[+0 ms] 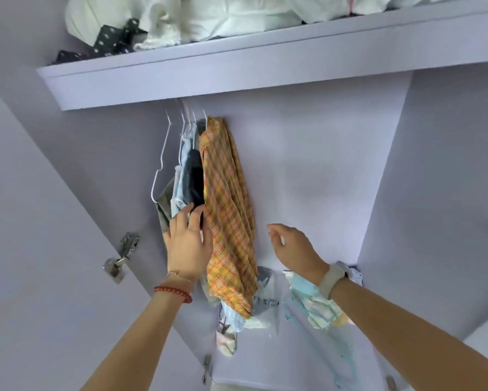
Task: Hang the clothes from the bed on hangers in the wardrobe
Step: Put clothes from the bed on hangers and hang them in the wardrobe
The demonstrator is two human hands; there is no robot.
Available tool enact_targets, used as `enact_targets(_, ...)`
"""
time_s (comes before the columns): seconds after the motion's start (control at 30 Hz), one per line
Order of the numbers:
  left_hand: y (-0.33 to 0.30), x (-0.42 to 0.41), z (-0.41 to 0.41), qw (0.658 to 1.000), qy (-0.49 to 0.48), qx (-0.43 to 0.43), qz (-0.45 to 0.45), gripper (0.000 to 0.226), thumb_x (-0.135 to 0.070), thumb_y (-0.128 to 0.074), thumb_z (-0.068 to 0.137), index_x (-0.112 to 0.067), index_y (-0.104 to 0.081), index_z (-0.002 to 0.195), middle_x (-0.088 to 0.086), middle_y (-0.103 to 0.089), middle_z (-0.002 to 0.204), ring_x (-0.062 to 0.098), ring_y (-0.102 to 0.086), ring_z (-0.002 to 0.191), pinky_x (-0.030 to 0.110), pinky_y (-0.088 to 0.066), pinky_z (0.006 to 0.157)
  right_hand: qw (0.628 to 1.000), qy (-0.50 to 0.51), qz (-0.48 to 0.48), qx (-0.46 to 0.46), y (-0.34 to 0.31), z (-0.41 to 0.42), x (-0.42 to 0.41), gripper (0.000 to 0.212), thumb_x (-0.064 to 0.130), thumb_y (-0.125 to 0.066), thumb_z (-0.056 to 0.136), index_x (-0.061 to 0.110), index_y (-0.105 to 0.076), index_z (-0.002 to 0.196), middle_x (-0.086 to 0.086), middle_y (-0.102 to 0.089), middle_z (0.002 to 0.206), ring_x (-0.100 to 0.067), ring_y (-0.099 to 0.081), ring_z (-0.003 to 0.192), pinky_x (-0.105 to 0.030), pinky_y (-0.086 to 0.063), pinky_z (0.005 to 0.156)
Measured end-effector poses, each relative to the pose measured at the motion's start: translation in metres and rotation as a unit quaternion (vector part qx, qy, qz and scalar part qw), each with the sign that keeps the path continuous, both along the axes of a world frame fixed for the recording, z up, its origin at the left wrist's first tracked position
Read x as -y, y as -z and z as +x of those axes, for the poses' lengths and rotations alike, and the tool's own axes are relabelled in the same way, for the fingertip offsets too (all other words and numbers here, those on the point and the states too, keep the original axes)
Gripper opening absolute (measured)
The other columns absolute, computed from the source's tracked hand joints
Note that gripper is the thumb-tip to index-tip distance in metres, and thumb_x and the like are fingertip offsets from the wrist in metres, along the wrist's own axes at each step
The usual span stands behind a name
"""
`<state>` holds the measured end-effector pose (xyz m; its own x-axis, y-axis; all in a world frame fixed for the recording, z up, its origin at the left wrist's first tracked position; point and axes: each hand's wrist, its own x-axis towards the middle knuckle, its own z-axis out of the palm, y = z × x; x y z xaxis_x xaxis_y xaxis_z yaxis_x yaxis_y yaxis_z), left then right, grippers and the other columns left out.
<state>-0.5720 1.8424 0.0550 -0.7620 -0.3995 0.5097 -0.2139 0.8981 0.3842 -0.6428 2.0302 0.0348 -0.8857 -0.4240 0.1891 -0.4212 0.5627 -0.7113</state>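
Left hand (187,241) rested straight fingers against hung clothes (187,176) beside plaid shirt (228,210) in wardrobe (307,165); right hand (292,246) hovered, grip apart, holding nothing.

The shelf (237,71) hides the rail and the hanger (159,167) hooks above it. Behind the plaid shirt (228,210), the neighbouring garments show only edges (kinds unclear). White bundles (209,18) atop the shelf are cropped by the top edge.
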Motion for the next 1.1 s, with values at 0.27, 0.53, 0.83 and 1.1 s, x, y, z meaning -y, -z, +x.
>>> enact_targets(0.27,-0.03,0.047,-0.045,0.999,-0.031,-0.011,0.002,0.042,-0.017,-0.046,0.093,-0.012,-0.046,0.134,0.011,-0.044,0.137,0.034,-0.038,0.122,0.05,-0.033,0.092,0.992,0.001,-0.124,0.018,-0.077,-0.059,0.107,0.028,0.028,-0.041,0.096,0.018,-0.04,0.07,0.006,-0.045,0.066,-0.013,-0.046,0.065,-0.026,-0.029,0.051)
enact_targets(0.53,-0.014,0.077,-0.07,1.0,0.001,-0.013,0.001,0.05,-0.032,-0.028,0.091,-0.011,-0.052,0.13,0.01,-0.048,0.138,0.029,-0.039,0.132,0.051,-0.035,0.098,0.995,0.014,-0.084,0.049,-0.084,-0.087,0.158,0.029,0.042,-0.051,0.09,0.015,-0.043,0.08,0.003,-0.053,0.072,-0.016,-0.053,0.07,-0.028,-0.041,0.066)
enact_targets(0.83,0.001,0.092,-0.076,0.999,0.043,-0.009,0.011,0.05,-0.03,-0.029,0.089,-0.01,-0.057,0.125,0.015,-0.058,0.124,0.033,-0.055,0.116,0.051,-0.05,0.083,0.982,0.072,0.121,-0.123,-0.081,-0.105,0.156,0.044,0.017,-0.039,0.094,0.006,-0.029,0.135,-0.015,-0.061,0.098,-0.035,-0.06,0.081,-0.035,-0.043,0.061)
enact_targets(1.1,0.006,0.09,-0.08,0.998,0.051,-0.013,0.034,0.042,-0.026,-0.039,0.09,-0.01,-0.058,0.124,0.018,-0.058,0.119,0.036,-0.055,0.114,0.053,-0.045,0.086,0.981,0.143,0.074,-0.108,-0.086,-0.117,0.151,0.017,0.011,-0.033,0.095,0.003,-0.046,0.088,-0.009,-0.051,0.08,-0.031,-0.054,0.079,-0.03,-0.034,0.062)
